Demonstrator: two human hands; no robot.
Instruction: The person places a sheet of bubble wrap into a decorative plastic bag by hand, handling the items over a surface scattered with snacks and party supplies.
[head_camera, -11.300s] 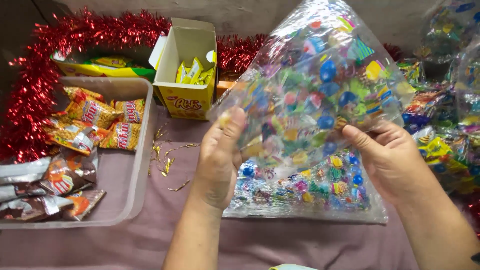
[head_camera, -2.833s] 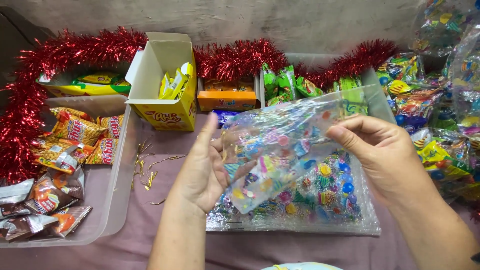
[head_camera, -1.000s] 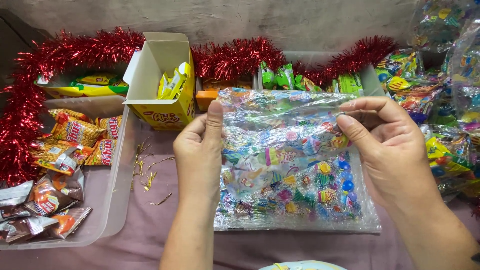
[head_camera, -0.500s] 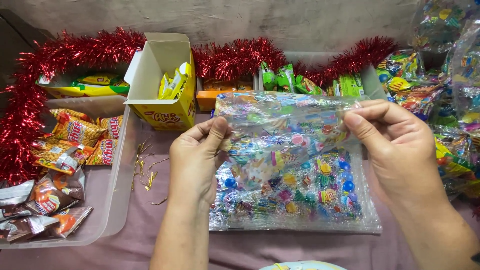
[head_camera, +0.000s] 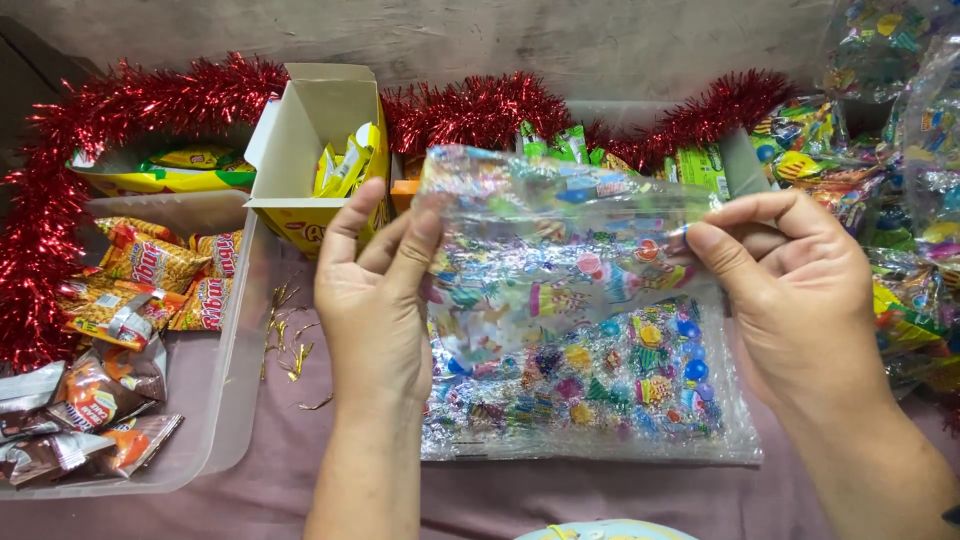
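I hold up a single clear plastic bag printed with colourful shapes (head_camera: 545, 255) by its two top corners. My left hand (head_camera: 375, 295) pinches its left edge between thumb and fingers. My right hand (head_camera: 790, 290) pinches the right edge. The bag hangs open and looks empty. Under it a flat stack of the same printed bags (head_camera: 600, 420) lies on the mauve cloth (head_camera: 270, 490).
A clear plastic tray (head_camera: 235, 360) at left holds orange and brown snack packets (head_camera: 120, 310). An open yellow carton (head_camera: 315, 150) of sachets stands behind. Red tinsel (head_camera: 60, 180) runs along the back. Piles of filled candy bags (head_camera: 900, 170) crowd the right side.
The large bundle I held earlier now lies flat on the cloth. I have lifted one bag off it, and my left hand shifted from a flat palm to a pinch on its edge.
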